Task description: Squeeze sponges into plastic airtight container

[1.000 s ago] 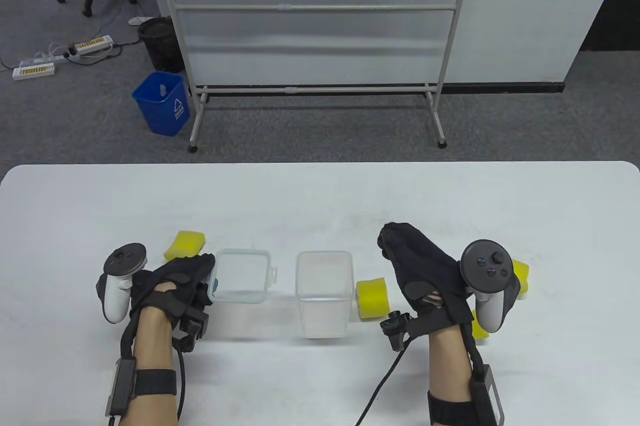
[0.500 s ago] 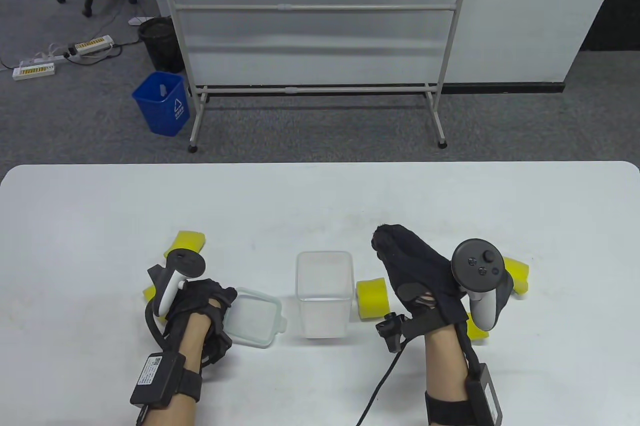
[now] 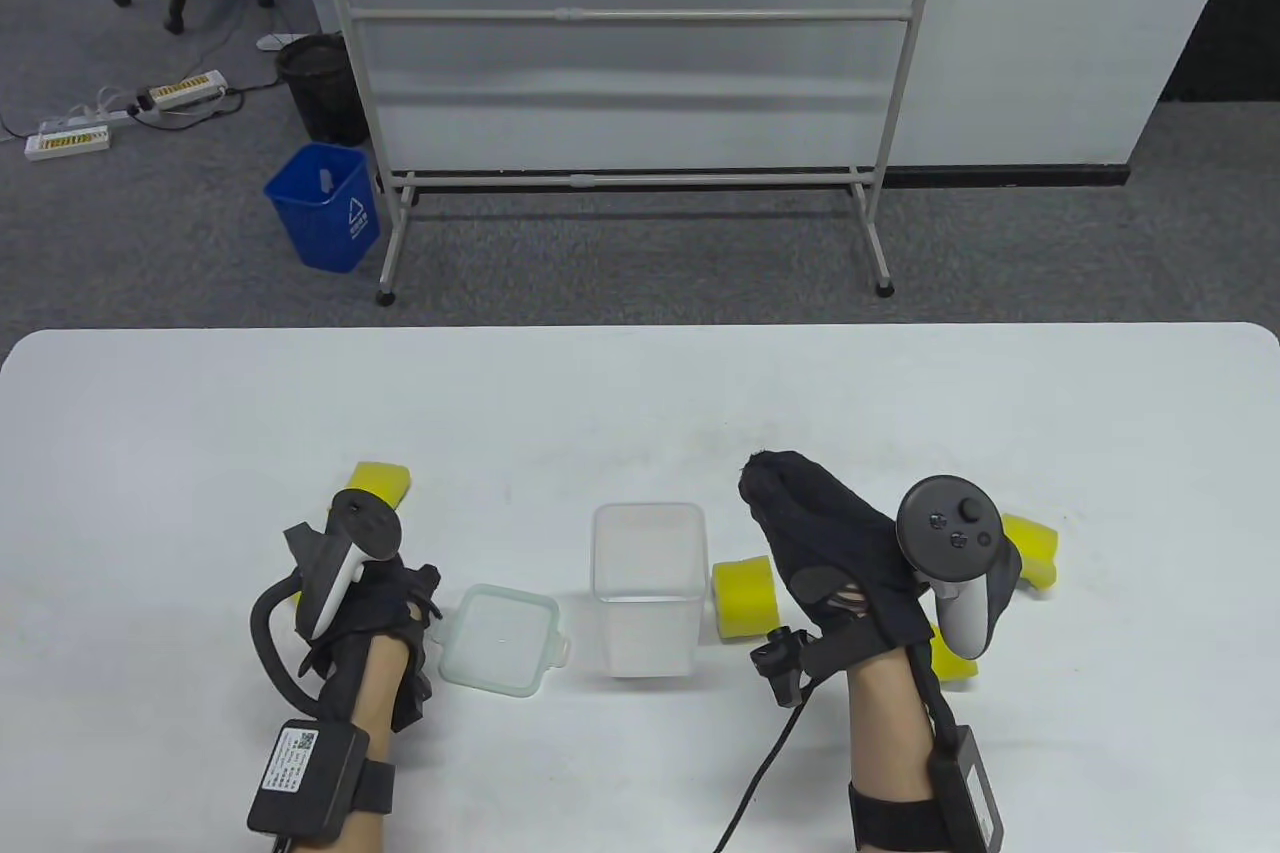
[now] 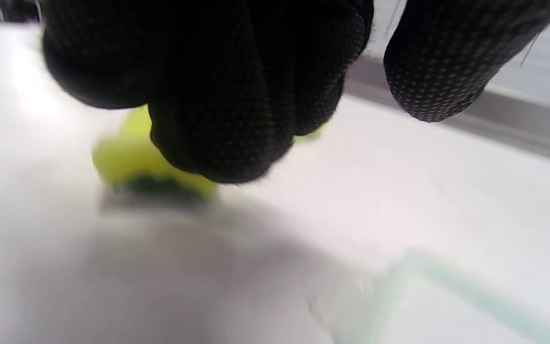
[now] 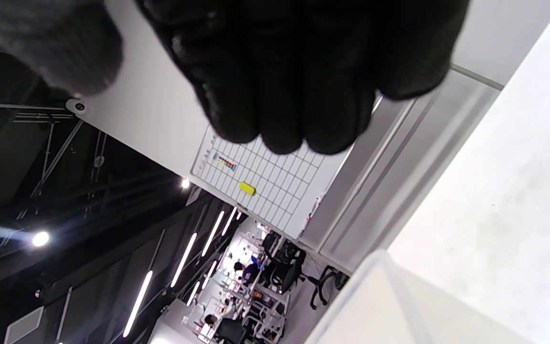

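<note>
From above, my container (image 3: 648, 588) stands open in the middle of the table (image 3: 640, 393), and its lid (image 3: 500, 641) lies flat just to its left, beside my left hand (image 3: 375, 613). That hand is next to the lid, not gripping it; I cannot tell from here how the fingers lie. My right hand (image 3: 835, 543) is raised on edge to the right of the container, fingers together and holding nothing. One sponge (image 3: 746, 598) rests against the container's right wall, another (image 3: 380, 485) lies beyond my left hand, and two more peek out past my right wrist. I judge the opening step done and no sponge packed yet — next I need to take the nearest sponge, crush it small and push it down through the mouth.

My left wrist camera, blurred, shows what the overhead view hides: my fingers (image 4: 217, 95) are curled loosely above the table with nothing in them, a yellow sponge (image 4: 132, 162) behind them and the lid's pale green rim (image 4: 447, 291) at lower right.

My right wrist camera is tipped sideways — the fingers (image 5: 284, 71) hang bunched and bare, the container's rim (image 5: 375, 267) just below, no sponge in sight.
</note>
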A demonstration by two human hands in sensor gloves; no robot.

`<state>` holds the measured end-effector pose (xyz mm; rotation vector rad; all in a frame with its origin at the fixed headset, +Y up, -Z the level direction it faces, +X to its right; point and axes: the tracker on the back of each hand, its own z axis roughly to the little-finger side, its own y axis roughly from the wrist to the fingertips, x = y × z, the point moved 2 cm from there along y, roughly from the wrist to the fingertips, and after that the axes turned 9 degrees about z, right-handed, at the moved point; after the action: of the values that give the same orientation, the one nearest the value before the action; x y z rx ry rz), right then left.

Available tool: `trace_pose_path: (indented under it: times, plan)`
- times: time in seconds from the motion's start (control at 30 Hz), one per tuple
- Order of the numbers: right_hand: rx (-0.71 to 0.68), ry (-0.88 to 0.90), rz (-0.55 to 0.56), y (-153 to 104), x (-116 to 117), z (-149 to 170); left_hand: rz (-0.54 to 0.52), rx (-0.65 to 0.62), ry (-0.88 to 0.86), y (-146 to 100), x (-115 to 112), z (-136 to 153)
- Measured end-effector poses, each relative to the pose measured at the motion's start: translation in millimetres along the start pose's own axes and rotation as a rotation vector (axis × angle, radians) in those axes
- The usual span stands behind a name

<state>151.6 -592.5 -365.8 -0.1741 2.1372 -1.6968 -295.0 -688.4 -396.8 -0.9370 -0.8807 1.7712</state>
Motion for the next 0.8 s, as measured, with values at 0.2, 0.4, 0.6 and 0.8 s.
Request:
trace_pose_path:
  times: [0.2,0.4,0.6,0.8]
  plan:
    - [-0.014,0.007,-0.002,-1,1,-4,0.086,0.020,0.278,11,-20,23]
    - [-0.019,-0.001,-0.002,-1,2,-5,0.128,0.020,0.196,23,-52,44]
    - [-0.011,-0.003,-0.003,-1,2,-4,-0.092,0.033,0.305,28,-52,36]
    - [-0.006,-0.002,-0.002,-1,2,-3,-0.173,-0.005,0.284,27,-40,37]
